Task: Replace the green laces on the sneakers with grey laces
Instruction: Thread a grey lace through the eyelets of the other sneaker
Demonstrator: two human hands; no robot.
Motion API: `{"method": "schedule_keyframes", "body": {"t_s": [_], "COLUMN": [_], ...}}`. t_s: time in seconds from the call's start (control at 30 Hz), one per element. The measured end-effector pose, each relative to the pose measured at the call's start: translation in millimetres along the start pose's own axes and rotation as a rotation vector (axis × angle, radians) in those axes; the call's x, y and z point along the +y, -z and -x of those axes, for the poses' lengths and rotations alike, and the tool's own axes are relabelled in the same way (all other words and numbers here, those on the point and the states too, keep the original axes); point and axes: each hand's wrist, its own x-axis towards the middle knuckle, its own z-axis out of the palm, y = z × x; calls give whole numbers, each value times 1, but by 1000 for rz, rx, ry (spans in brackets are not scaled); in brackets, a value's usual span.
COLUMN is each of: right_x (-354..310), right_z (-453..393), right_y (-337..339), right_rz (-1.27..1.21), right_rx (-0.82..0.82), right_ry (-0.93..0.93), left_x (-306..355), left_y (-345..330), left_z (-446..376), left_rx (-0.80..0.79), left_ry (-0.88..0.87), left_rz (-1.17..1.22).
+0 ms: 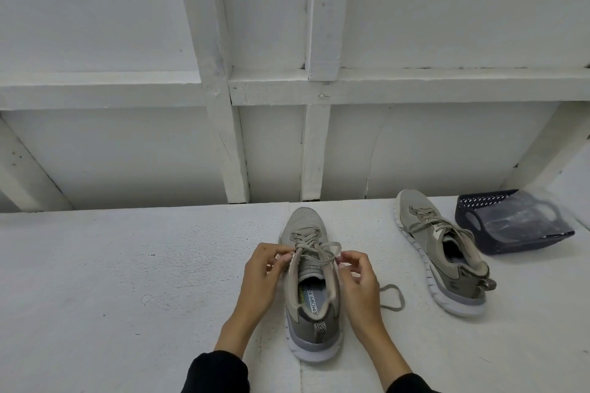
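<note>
Grey lace (pixel 314 249) pinched by both hands' fingers (pixel 281 257); fingertips partly hidden behind sneaker (pixel 311 290).

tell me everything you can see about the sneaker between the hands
The grey-green mesh sneaker with a white sole stands upright on the white textured surface, toe pointing away, heel nearest the camera. It has a darker heel panel, a striped pull tab and a printed insole. Its greyish lace is threaded through the eyelets, one end trailing in a loop to its right. The left hand pinches the lace at the left eyelets; the right hand pinches it on the right.
</note>
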Motion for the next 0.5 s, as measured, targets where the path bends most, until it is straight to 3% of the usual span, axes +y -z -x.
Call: {"method": "schedule_keyframes", "body": {"t_s": [0.13,0.27,0.5], "right_x": [8,10,12], "right_z": [-10,-14,-16], "right_y": [-2,-2,1], "right_rz": [169,292,416], "right_rx": [-60,0,67], "right_ry": [75,138,155], "left_x": [-1,-11,-44], "left_y": [-1,4,28], "left_z": [0,2,5], "left_rx": [15,110,335], "left_ry": [-30,-19,250], "left_rz": [-123,-278,-697]}}
